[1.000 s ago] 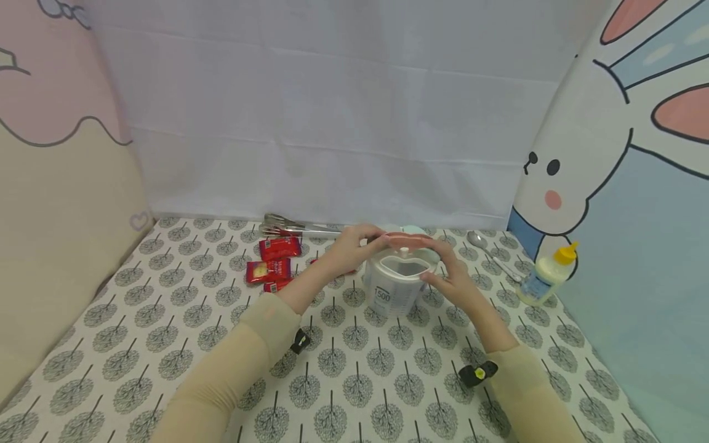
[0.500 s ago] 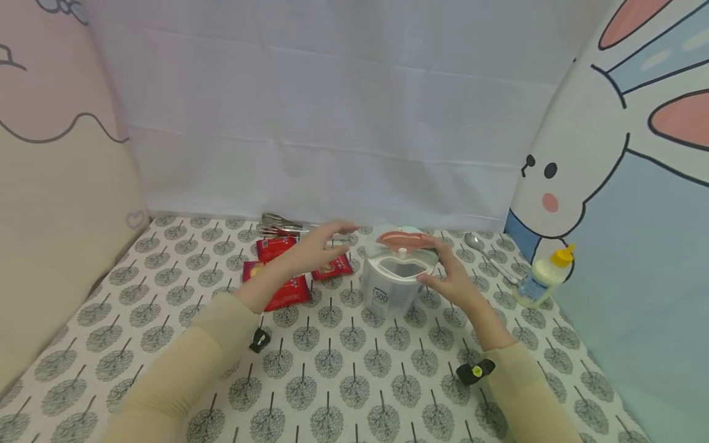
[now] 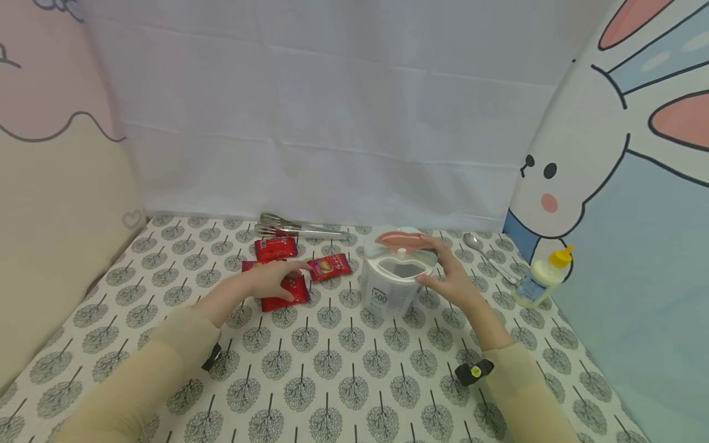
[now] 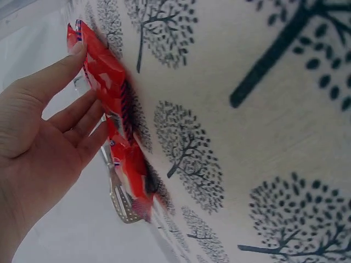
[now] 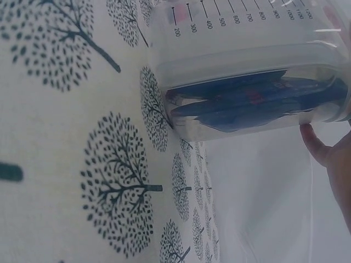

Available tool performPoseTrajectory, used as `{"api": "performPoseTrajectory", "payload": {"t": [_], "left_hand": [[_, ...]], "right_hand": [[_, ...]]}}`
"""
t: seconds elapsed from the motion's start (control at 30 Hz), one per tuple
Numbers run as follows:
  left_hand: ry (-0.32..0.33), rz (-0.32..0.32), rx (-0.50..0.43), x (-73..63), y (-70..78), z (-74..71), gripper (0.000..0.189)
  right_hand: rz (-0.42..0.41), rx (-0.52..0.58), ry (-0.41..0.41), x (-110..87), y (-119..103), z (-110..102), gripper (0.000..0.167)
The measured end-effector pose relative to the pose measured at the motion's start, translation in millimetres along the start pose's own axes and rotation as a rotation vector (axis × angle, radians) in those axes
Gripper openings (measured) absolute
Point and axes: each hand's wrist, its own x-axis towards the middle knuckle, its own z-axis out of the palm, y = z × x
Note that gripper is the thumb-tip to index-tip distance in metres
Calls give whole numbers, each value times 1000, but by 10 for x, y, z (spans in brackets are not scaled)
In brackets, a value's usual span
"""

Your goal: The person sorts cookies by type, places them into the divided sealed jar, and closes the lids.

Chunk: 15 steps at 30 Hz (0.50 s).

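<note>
Fingers on the left hand [image 3: 270,280] are loosely bent and apart, not clamped on anything. Thumb and fingertips are right at the nearest red packet [image 3: 299,289], which lies left of centre in the head view; the left wrist view looks like the thumb meets one end of it, but real contact vs. just close, can't tell. Big change from a second ago: that hand was up on the pitcher [image 3: 382,299] just right of centre, and half a second back it hung in the air between the two.

Right hand [image 3: 451,280] hasn't budged: thumb on the near edge of the lid [image 3: 378,263], fingers curled over by the raised coral flap [image 3: 401,239], so it's got a grip on the pitcher. That one stands upright in the same spot as before, flap up then too.

Further out, another packet [image 3: 276,248] sits above the left hand, one [image 3: 330,267] to its right, and one half hidden behind it. Metal utensils [image 3: 310,231] lie along the back edge, upper middle-left. Over on the right there's a spoon [image 3: 487,257] and a yellow-capped bottle [image 3: 538,284], all on tree-print cloth [image 3: 343,381].
</note>
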Motion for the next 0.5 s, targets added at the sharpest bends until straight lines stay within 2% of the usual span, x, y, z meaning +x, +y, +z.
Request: {"api": "performPoseTrajectory", "payload": {"t": [0.13, 0.33, 0.5], "left_hand": [[14, 36, -4, -2, -38, 70, 64], [37, 107, 15, 22, -37, 90, 46], [29, 89, 34, 15, 14, 103, 39]], "right_hand": [[-3, 10, 10, -11, 5, 0, 74], [19, -3, 10, -18, -1, 0, 74], [52, -20, 7, -23, -20, 17, 74]]}}
